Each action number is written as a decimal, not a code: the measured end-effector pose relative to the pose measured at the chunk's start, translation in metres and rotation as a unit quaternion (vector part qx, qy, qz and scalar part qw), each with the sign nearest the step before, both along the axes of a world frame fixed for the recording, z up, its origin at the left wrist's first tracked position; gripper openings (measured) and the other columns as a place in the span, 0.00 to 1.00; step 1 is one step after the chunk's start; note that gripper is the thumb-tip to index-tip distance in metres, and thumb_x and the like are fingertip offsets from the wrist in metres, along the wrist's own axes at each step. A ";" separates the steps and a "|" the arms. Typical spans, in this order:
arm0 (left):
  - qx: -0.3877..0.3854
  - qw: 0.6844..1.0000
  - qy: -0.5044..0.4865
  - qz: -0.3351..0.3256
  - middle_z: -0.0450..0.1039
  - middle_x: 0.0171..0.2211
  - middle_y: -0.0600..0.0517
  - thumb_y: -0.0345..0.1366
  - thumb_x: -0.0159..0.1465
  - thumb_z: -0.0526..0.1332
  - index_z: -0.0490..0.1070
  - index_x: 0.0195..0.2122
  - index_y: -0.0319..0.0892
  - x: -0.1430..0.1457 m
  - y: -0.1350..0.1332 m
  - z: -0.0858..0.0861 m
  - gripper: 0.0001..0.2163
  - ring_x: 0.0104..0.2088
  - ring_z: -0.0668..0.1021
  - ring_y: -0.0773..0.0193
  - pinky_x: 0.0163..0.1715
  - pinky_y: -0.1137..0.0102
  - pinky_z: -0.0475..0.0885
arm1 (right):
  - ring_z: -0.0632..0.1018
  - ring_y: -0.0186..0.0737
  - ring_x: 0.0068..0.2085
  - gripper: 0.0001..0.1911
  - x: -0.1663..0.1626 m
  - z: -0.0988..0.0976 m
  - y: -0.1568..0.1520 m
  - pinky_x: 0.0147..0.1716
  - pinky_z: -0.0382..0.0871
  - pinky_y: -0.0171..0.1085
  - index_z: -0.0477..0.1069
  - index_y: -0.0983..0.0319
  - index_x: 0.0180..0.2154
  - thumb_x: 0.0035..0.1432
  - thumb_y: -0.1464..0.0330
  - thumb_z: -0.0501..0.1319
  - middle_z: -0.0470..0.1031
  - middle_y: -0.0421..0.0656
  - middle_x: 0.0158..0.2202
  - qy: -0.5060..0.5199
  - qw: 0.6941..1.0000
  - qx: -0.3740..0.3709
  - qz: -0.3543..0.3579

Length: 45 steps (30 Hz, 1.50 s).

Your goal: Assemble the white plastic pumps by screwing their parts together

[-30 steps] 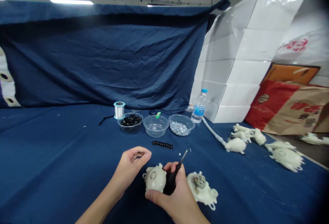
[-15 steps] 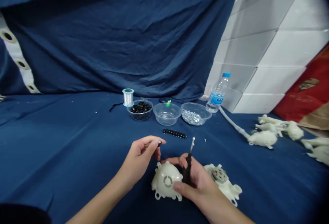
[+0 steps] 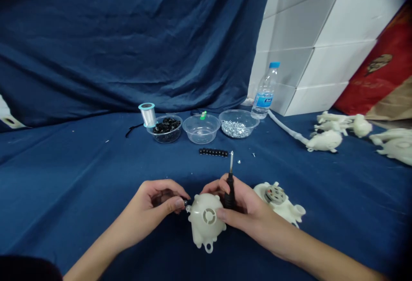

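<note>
My right hand (image 3: 244, 206) is closed on a cream plastic housing (image 3: 206, 229) with a round slotted vent and small lugs. The same hand also holds a screwdriver (image 3: 230, 186), black-handled, its metal tip pointing up. Thumb and fingers of my left hand (image 3: 154, 208) pinch a small dark piece (image 3: 186, 203) right beside a lug on the housing's left side; whether it touches the lug I cannot tell. Behind my right hand lies a second cream housing (image 3: 294, 212) with a round metal motor (image 3: 275, 194) set in it. A row of black beads or caps (image 3: 213, 152) lies ahead of my hands.
Clear bowls stand at the back: one with black parts (image 3: 166, 127), one bare inside (image 3: 201, 130), one with silver screws (image 3: 236, 129). A spool (image 3: 148, 115), a water bottle (image 3: 265, 94) and white boxes (image 3: 322, 70) are behind. Cream parts (image 3: 325, 140) lie right, loose screws (image 3: 254, 155) nearer.
My left hand has brought the small dark piece down to the housing's side. The housing has turned in my right hand, its ring lug now at the bottom. The whole view has shifted.
</note>
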<state>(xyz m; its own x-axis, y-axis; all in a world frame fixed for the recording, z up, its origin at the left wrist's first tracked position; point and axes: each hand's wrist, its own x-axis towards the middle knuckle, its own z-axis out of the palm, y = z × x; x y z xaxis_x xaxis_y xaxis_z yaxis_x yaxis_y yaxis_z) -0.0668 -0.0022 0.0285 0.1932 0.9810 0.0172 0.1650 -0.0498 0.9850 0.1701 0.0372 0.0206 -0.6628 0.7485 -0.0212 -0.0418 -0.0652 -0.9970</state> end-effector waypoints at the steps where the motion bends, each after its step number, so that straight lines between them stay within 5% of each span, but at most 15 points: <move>1: -0.001 1.000 -0.001 -0.011 0.77 0.31 0.50 0.38 0.63 0.66 0.81 0.35 0.44 -0.001 0.000 0.000 0.06 0.30 0.77 0.65 0.33 0.71 0.73 | 0.74 0.41 0.45 0.12 0.000 0.000 0.001 0.44 0.68 0.39 0.64 0.59 0.41 0.59 0.65 0.65 0.73 0.42 0.45 -0.011 1.000 0.004 0.000; 9: -0.016 0.999 0.007 -0.040 0.77 0.31 0.49 0.41 0.64 0.65 0.84 0.37 0.47 -0.006 0.004 -0.001 0.08 0.28 0.76 0.65 0.30 0.71 0.72 | 0.72 0.38 0.41 0.13 0.000 -0.003 0.003 0.39 0.67 0.37 0.60 0.58 0.37 0.59 0.66 0.65 0.72 0.40 0.43 -0.010 1.000 -0.002 -0.007; 19: -0.038 0.999 0.013 -0.027 0.80 0.28 0.51 0.40 0.65 0.63 0.83 0.36 0.48 -0.003 0.002 -0.004 0.08 0.27 0.77 0.66 0.30 0.73 0.74 | 0.73 0.39 0.42 0.11 0.003 -0.004 0.001 0.41 0.67 0.38 0.66 0.58 0.44 0.60 0.67 0.64 0.72 0.40 0.42 -0.037 0.999 -0.013 -0.006; 29: -0.023 0.997 0.073 -0.012 0.79 0.28 0.54 0.40 0.65 0.63 0.82 0.34 0.47 -0.002 0.000 -0.003 0.08 0.27 0.77 0.67 0.30 0.75 0.73 | 0.73 0.38 0.45 0.14 -0.003 0.006 -0.001 0.43 0.65 0.36 0.64 0.59 0.39 0.66 0.56 0.60 0.75 0.41 0.45 0.043 0.988 -0.143 -0.040; 37: -0.013 0.989 0.144 -0.004 0.78 0.30 0.56 0.37 0.63 0.64 0.81 0.34 0.49 0.000 -0.002 0.008 0.05 0.31 0.77 0.67 0.35 0.73 0.71 | 0.71 0.34 0.44 0.15 -0.001 0.006 -0.002 0.43 0.63 0.34 0.61 0.59 0.35 0.65 0.58 0.63 0.74 0.39 0.44 0.046 0.989 -0.136 -0.043; 45: -0.022 0.990 0.138 -0.012 0.79 0.33 0.55 0.41 0.63 0.65 0.81 0.34 0.48 -0.001 -0.002 0.008 0.06 0.34 0.78 0.65 0.37 0.72 0.71 | 0.76 0.41 0.44 0.28 -0.002 0.005 -0.007 0.43 0.72 0.40 0.61 0.57 0.39 0.43 0.70 0.76 0.74 0.38 0.44 -0.085 0.995 -0.040 -0.024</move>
<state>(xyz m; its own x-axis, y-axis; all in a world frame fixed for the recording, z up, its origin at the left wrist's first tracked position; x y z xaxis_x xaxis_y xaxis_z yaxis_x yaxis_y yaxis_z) -0.0673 -0.0046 0.0364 0.2081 0.9747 -0.0819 0.4271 -0.0152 0.9041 0.1678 0.0299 0.0252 -0.6080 0.7706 -0.1910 0.1223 -0.1469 -0.9816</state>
